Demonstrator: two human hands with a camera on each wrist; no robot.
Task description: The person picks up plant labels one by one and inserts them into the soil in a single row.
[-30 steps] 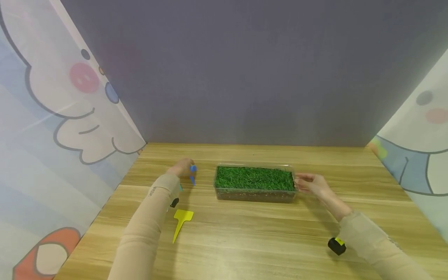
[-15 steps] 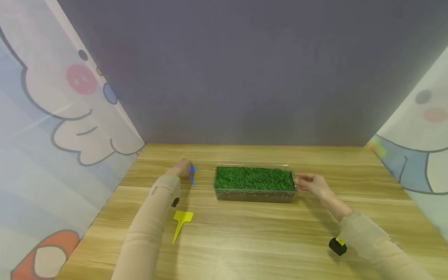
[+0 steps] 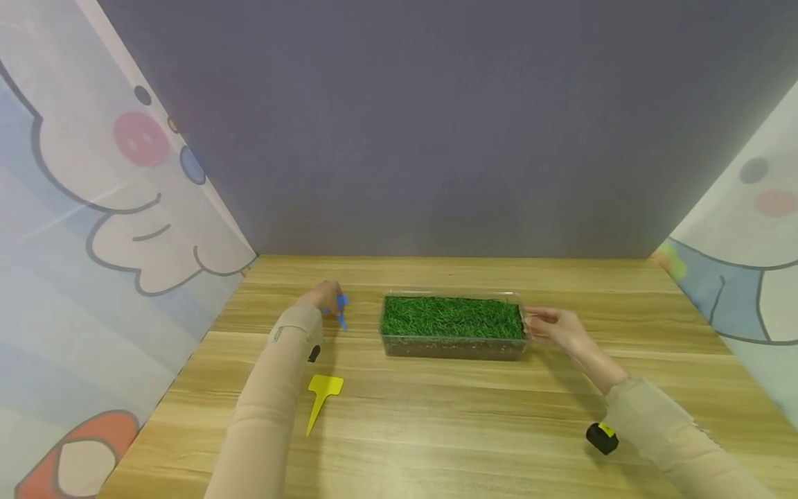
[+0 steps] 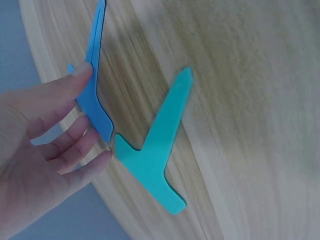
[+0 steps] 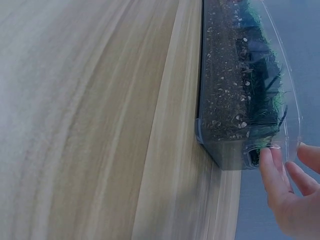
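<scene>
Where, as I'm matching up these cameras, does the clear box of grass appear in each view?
Head: the clear box sits below and slightly right of centre.
Left wrist: not in it.
Right wrist: upper right, cut by the top edge.
Landmark in all three: wooden tabletop.

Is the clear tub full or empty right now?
Filled: in the head view, grass spreads across the clear tub, and the right wrist view shows dark soil with pale bits through its wall.

Lettering (image 3: 277, 334) on the left sleeve (image 3: 268, 402) is unreadably small.
</scene>
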